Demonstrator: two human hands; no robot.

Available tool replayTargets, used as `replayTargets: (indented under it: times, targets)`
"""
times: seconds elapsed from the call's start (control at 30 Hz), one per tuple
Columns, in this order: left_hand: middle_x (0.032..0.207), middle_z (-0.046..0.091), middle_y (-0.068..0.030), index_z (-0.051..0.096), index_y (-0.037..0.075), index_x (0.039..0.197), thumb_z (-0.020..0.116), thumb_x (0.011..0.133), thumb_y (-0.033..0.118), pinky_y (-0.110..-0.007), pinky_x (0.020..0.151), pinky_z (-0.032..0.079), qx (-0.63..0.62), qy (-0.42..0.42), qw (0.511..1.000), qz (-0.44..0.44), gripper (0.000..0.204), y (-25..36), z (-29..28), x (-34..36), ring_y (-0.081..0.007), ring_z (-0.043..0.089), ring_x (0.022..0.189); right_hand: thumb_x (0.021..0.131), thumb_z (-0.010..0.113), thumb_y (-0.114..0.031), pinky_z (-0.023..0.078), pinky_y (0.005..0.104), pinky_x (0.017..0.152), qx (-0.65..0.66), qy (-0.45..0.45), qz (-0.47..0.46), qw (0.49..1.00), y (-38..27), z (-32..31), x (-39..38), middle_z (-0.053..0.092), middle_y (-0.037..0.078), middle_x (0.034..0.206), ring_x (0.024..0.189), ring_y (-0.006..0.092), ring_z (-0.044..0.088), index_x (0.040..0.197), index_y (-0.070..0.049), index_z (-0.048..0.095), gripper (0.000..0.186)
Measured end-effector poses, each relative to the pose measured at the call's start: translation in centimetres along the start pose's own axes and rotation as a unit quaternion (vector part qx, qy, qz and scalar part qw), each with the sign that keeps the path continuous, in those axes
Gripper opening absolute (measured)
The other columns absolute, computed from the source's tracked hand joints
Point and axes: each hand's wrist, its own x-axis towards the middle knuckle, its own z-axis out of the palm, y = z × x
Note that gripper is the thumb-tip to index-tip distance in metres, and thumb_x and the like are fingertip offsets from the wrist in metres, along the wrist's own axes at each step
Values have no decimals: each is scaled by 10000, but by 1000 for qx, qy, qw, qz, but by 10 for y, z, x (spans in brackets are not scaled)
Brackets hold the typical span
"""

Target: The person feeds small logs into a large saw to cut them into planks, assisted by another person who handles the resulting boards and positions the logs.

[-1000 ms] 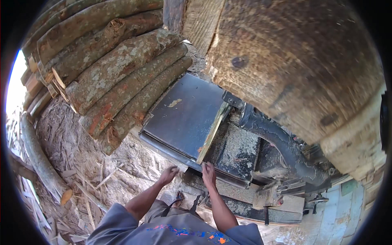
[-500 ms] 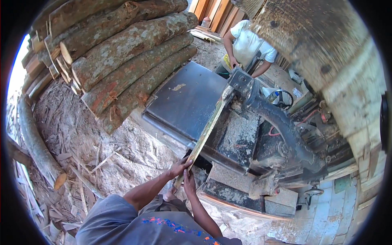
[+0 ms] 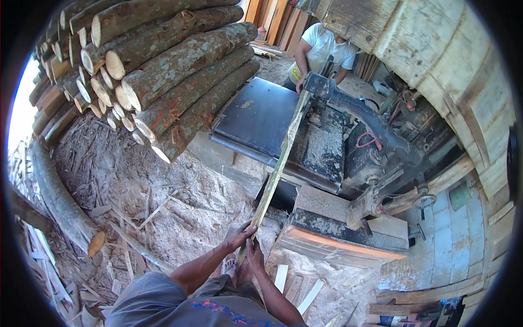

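My left hand [image 3: 241, 235] is closed around the near end of a long, narrow strip of wood [image 3: 279, 163] with a rough edge. Just below it, my right hand [image 3: 253, 255] grips the same strip. From my hands the strip slants up and away across the near edge of a woodworking machine's dark metal table [image 3: 256, 117]. Its far end lies by the machine's head [image 3: 318, 84], where a co-worker in a white shirt [image 3: 327, 46] stands with a hand close to it.
Bark-covered logs [image 3: 180, 71] are stacked at the far left. A curved log [image 3: 65, 201] lies on the sawdust-covered ground [image 3: 185, 212]. Right of the table runs the machine's thick curved arm [image 3: 389, 125]. A sawdust-topped block [image 3: 327, 207] stands below it; wood offcuts [image 3: 297, 289] lie near my feet.
Both hands and the strip have drawn back toward me, away from the machine. My view has shifted, showing more of the log ends and the ground by my feet.
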Motion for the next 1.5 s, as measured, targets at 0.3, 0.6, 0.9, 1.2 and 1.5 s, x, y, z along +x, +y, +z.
replayTargets:
  times: [0.3, 0.6, 0.9, 1.2, 1.5]
  targets:
    - [1200, 508, -78, 284, 63, 1430, 544, 913, 426, -308, 917, 403, -22, -8, 1000, 17, 683, -67, 4, -118, -171, 464, 1087, 927, 343, -547, 404, 426, 962, -17, -18, 44, 999, 11, 40, -135, 447, 204, 1341, 1166, 399, 489, 1391, -98, 343, 646]
    - [1141, 530, -72, 300, 53, 1414, 553, 909, 423, -279, 875, 419, -38, -34, 998, 24, 675, -92, 15, -251, -154, 507, 1009, 915, 386, -551, 440, 408, 911, -9, 59, -55, 997, 68, 98, -238, 524, 251, 1237, 1113, 401, 531, 1375, -39, 357, 689]
    - [1086, 588, -112, 449, 67, 1280, 550, 899, 419, -428, 776, 500, -224, -105, 955, -167, 529, -266, 0, -335, -272, 606, 928, 690, 771, -355, 439, 398, 883, 151, 264, 51, 951, 117, 100, -460, 498, 214, 1138, 1047, 283, 534, 1293, -63, 415, 758]
    - [990, 629, -92, 522, 47, 1151, 560, 906, 360, -378, 805, 521, -11, -176, 951, -254, 399, -198, 57, -422, -225, 639, 907, 723, 735, -384, 318, 490, 1019, -247, 413, 364, 798, 276, 76, -703, 376, 282, 1350, 1231, 423, 392, 1404, -54, 302, 872]
    - [1053, 638, -157, 500, -19, 1223, 584, 903, 352, -338, 882, 476, 133, -732, 598, -297, 497, -235, 245, -641, -215, 604, 992, 809, 677, -161, 421, 238, 415, 213, 615, 299, 698, 95, 61, -860, 566, 60, 718, 520, 118, 530, 988, 15, 570, 273]
